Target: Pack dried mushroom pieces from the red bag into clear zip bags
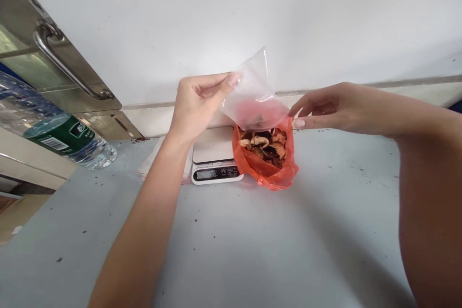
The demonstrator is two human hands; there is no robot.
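Observation:
A clear plastic bag [254, 82] hangs from my left hand [202, 98], its edge pinched between thumb and fingers. Below it, an open red plastic bag [276, 180] holds dried mushroom slices [276, 148]. My right hand [328, 106] is at the red bag's upper right rim, beside the clear bag's lower corner. Its thumb and fingers look slightly apart with nothing evident between them; whether they touch either bag is hard to tell. Left of the red bag stands a white digital scale [212, 147], its display reading about 0.0, with no item on its plate.
A stack of flat clear bags [153, 161] lies left of the scale, partly behind my left forearm. A large water bottle [68, 132] with a green label is at the left edge. Behind it is a metal door handle [72, 67]. A white wall [325, 19] bounds the grey table [252, 245].

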